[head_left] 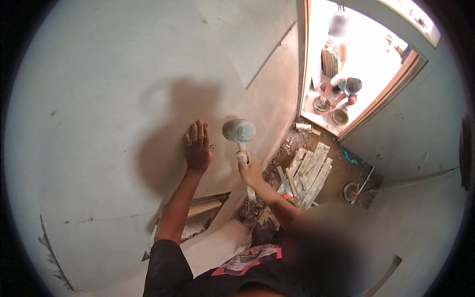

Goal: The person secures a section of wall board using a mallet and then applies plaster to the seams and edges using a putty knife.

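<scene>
**Judged incomplete: covered high, open low**

Taking the plank counter (pixel 319 178) as landmark, shows pale wall panels (pixel 109 89) standing across most of the area to its left. Appears largely covered there. Shows also a dark seam (pixel 271 56), left of the counter and beyond its far end, and an uncovered opening (pixel 210 219), left of the counter toward the wearer, with a timber strip (pixel 204 208) exposed along it. Rated, on that basis, as well advanced but short of finished, with seam and opening both unclosed. Cannot confirm firm fixing of the panels from this view.

Locates the mallet (pixel 239 130) to the left of the counter and higher in view, raised clear of its planks. Points head-up in view, away from the wearer. Runs, along the handle's long axis, from the head downward with a slight lean to the right, toward the counter's side. Carries the head crosswise to the handle, with one end toward the panels and the other toward the counter's side. Cannot confirm any contact between mallet and panels.

Finds the right grip (pixel 249 167) clenched around the mallet handle, just below the head. Finds the left grip (pixel 199 150) released and grasping nothing, apparently laid flat on a panel with fingers up, farther from the counter than the mallet. Notes a saw (pixel 284 180) and a wooden-handled tool (pixel 291 181) lying on the counter, apart from both grips.
</scene>
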Demonstrator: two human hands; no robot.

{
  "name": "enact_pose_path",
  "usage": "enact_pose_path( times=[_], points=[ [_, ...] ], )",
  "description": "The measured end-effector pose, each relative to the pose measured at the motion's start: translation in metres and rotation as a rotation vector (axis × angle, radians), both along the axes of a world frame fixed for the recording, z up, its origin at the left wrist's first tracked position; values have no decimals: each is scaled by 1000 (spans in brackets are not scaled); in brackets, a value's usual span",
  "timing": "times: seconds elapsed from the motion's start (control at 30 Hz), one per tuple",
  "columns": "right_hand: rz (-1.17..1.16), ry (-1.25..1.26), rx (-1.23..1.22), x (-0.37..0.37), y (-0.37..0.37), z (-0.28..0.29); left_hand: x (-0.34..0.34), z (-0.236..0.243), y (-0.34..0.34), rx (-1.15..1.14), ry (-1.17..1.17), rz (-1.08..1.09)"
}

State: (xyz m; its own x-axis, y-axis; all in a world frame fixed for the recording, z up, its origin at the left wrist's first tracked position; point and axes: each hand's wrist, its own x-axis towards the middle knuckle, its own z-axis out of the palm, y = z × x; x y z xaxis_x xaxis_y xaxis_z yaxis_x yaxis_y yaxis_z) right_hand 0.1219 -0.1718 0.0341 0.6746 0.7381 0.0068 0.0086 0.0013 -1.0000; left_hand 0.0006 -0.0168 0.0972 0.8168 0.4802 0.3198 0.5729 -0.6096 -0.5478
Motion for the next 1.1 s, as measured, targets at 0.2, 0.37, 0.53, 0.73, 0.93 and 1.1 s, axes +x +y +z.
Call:
enact_pose_path(
  times=[0.2,0.37,0.53,0.73,0.93,1.1],
  points=[
    [-95,368,66,19,20,-75,33,-63,18,181,97,108],
    [-246,795,258,40,55,-52,32,-69,21,273,126,141],
    [-442,481,359,7,149,-88,36,-68,22,329,151,151],
    [-246,743,287,13,136,-67,32,-73,23,330,156,166],
    [-259,691,321,-5,153,-83,33,-73,19,319,148,159],
    [-322,791,424,-5,133,-58,30,-74,20,273,134,150]
  ],
)
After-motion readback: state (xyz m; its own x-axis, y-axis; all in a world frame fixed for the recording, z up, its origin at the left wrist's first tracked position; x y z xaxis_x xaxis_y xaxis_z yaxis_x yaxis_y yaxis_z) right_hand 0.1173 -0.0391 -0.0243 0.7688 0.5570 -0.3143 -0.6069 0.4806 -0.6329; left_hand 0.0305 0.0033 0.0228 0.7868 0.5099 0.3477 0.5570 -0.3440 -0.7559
